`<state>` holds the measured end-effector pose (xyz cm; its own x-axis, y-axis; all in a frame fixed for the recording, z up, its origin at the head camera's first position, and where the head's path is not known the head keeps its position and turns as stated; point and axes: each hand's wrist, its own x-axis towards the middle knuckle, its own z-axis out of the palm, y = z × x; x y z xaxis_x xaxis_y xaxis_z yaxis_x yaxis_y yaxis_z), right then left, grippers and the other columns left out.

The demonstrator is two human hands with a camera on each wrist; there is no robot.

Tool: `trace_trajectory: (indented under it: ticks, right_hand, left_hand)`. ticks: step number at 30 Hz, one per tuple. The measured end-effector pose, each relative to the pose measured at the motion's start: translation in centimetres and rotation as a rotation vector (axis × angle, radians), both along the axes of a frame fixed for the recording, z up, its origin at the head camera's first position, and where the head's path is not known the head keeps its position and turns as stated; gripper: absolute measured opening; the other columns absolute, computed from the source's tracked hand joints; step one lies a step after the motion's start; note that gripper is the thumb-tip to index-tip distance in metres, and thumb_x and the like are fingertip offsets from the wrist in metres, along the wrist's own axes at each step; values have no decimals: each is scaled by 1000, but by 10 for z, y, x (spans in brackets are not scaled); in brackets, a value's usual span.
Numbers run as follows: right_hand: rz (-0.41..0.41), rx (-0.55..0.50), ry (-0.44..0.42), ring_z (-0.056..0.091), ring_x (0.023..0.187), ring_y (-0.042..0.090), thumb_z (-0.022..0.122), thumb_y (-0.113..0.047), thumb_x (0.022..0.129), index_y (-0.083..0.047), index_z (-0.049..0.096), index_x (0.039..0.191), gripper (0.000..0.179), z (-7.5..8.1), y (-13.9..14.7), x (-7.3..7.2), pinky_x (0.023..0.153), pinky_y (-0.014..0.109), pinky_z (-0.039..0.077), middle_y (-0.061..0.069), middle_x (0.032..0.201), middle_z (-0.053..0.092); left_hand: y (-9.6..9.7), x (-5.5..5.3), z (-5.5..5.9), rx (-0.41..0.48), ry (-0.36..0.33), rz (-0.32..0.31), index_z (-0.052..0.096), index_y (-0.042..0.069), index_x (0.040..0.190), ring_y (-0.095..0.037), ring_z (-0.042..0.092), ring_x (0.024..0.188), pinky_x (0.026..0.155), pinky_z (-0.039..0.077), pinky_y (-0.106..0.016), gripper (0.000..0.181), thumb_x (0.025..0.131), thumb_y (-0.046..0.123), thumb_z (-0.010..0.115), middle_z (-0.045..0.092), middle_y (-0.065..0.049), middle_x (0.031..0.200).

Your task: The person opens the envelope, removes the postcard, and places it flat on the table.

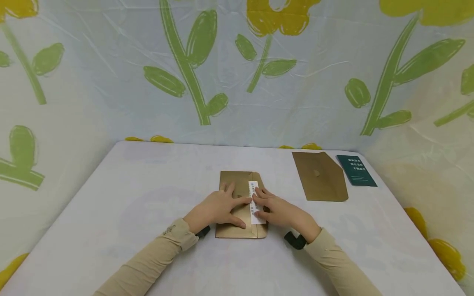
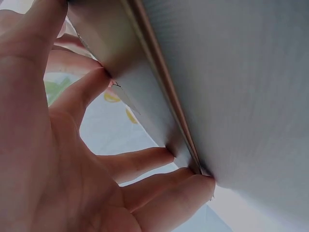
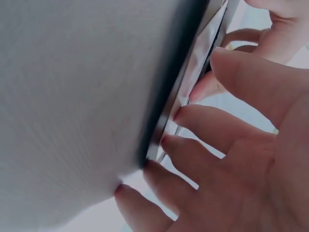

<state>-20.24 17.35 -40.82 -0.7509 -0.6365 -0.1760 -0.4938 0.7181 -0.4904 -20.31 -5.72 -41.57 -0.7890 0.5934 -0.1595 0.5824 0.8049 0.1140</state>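
A brown paper envelope (image 1: 234, 232) lies on the white table, its flap folded over on the right side. Along the flap's edge runs a white paper strip (image 1: 258, 220) with printed characters. My left hand (image 1: 220, 207) rests on the envelope's left part with fingers spread, and its index fingertip reaches the strip's left edge. From the right, my right hand (image 1: 275, 209) presses its fingertips on the strip and flap. In the left wrist view, the fingertips of the left hand (image 2: 87, 140) touch the envelope (image 2: 128, 53). Similarly, the right hand's fingers (image 3: 203, 116) meet its edge in the right wrist view.
A second brown envelope (image 1: 322, 179) lies at the back right of the table (image 1: 155, 172). Beside it, near the table's right edge, is a dark green booklet or card (image 1: 356, 170) with white print. A flower-patterned cloth (image 1: 296, 111) hangs around the back and sides.
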Motion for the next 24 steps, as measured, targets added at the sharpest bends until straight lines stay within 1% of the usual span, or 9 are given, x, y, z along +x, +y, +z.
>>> trace_trajectory:
  ticks: [3,7,8,10,14,19,24]
  right_hand:
    - [-11,19,20,15,147,44,58,-23,102,2,41,148,55,1,0,-1,112,58,27,23,159,24]
    - [-28,32,57,19,146,46,60,-21,101,3,44,146,54,4,-2,-1,111,59,29,23,157,28]
    - [-31,31,52,19,146,45,60,-21,100,4,43,147,56,5,-3,0,112,57,29,23,158,27]
    - [-11,28,46,15,147,43,62,-22,100,4,38,149,61,6,-4,2,112,56,28,22,160,23]
    - [27,25,-7,6,150,39,62,-26,100,3,25,154,72,6,-6,6,115,55,24,20,163,11]
    - [28,36,-24,5,150,37,60,-29,101,2,25,155,71,7,-6,10,116,55,21,17,164,9]
    - [19,31,-43,6,150,37,60,-28,101,2,26,154,70,8,-4,10,116,55,21,18,164,9]
  left_hand:
    - [1,1,1,-11,12,-5,38,44,152,-58,28,137,93,51,-51,83,79,79,57,25,-31,155]
    - [1,2,3,-25,9,-1,36,44,152,-57,27,138,94,50,-51,82,80,79,55,23,-31,156]
    - [1,2,4,-30,7,2,35,45,152,-57,27,138,95,50,-51,82,80,79,54,23,-31,157]
    - [1,2,4,-39,10,7,35,44,153,-56,27,138,94,51,-50,82,80,79,53,23,-30,157]
    - [2,3,3,-56,27,8,35,43,153,-56,29,138,91,53,-48,84,80,80,52,24,-30,157]
    - [3,5,2,-53,40,8,37,40,153,-56,30,137,89,54,-48,85,80,80,52,25,-30,156]
    - [4,7,2,-42,40,8,38,40,153,-56,31,136,88,54,-48,84,80,79,53,25,-31,156]
